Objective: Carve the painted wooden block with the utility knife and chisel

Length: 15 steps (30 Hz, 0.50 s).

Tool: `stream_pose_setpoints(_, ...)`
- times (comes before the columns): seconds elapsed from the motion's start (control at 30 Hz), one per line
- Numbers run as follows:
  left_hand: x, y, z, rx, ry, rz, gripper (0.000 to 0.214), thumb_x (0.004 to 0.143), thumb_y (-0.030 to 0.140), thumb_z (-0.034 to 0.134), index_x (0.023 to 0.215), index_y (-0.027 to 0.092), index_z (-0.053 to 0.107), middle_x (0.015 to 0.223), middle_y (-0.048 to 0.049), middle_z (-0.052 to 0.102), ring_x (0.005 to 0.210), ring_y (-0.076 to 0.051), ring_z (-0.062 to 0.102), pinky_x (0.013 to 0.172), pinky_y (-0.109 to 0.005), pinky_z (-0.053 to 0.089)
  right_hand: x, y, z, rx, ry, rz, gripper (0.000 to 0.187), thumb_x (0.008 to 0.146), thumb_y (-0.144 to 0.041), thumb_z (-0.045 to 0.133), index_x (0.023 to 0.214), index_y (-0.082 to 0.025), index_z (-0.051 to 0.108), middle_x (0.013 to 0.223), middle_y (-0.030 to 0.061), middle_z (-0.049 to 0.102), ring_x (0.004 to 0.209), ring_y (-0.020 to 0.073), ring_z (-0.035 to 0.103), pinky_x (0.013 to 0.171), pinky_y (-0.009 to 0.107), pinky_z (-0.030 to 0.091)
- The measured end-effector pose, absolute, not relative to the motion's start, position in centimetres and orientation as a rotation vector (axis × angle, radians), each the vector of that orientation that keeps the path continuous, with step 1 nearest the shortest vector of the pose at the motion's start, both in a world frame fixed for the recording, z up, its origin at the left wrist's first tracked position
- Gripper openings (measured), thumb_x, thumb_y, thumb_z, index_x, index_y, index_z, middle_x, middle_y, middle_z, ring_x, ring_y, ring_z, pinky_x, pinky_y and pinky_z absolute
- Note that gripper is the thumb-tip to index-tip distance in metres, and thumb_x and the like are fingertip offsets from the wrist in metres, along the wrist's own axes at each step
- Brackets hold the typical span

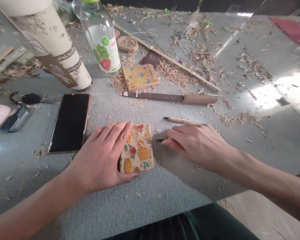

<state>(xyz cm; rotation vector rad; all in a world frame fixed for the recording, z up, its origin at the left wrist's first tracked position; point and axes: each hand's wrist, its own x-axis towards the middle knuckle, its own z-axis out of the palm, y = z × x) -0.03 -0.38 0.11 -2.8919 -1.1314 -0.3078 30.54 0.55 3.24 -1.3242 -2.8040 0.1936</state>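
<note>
A small square wooden block [143,151], carved and painted with orange, red and teal fruit shapes, lies on the grey textured table. My left hand [100,155] grips it from the left, fingers along the far edge and thumb at the near edge. In my right hand [196,141] is a thin carving tool [160,140]. Its dark tip points left at the block's right edge, with a bit of yellow handle showing at the fingers. Whether tip and wood touch, I cannot tell. Just beyond that hand lies a second carving tool [181,120] with a pale wooden handle.
Behind the block lie a long brown-handled tool [165,96] and another painted wooden block [141,76]. A plastic bottle [103,43], a tall cup [72,56], a phone [70,123] and keys [31,99] stand or lie leftward. Wood shavings [165,71] litter the table.
</note>
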Motion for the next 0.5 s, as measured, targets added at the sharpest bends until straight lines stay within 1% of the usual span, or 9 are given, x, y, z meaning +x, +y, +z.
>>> stream_pose_setpoints(0.13,-0.14,-0.41,0.07,-2.895,-1.118,-0.306,0.12,0.084,0.085,0.065,0.157,-0.008,0.046,0.145,-0.0333,0.065,0.128,-0.047,0.064,0.104,-0.057,0.051,30.69,0.79,3.65,-1.276,-2.843,0.363,0.052,0.118,-0.049,0.036,0.083,-0.021,0.063,0.071,0.0,0.063,0.057,0.0151,0.051,0.059,0.034,0.023)
stream_pose_setpoints(0.33,-0.15,-0.41,0.11,-2.902,-1.125,-0.297,0.121,0.085,0.086,0.066,0.16,-0.007,0.042,0.148,-0.0328,0.063,0.129,-0.047,0.063,0.104,-0.057,0.05,30.78,1.26,3.73,-1.387,-2.781,0.229,0.057,0.118,-0.055,0.029,0.083,-0.022,0.059,0.074,0.0018,0.06,0.056,0.015,0.044,0.054,0.034,0.018)
stream_pose_setpoints(0.5,-0.27,-0.49,-0.04,-2.921,-1.147,-0.302,0.12,0.087,0.084,0.064,0.164,-0.003,0.036,0.149,-0.0313,0.062,0.131,-0.047,0.063,0.104,-0.057,0.049,30.87,1.57,3.47,-1.339,-2.835,0.208,0.058,0.118,-0.055,0.027,0.085,-0.021,0.06,0.076,0.0027,0.062,0.057,0.0155,0.048,0.055,0.035,0.018)
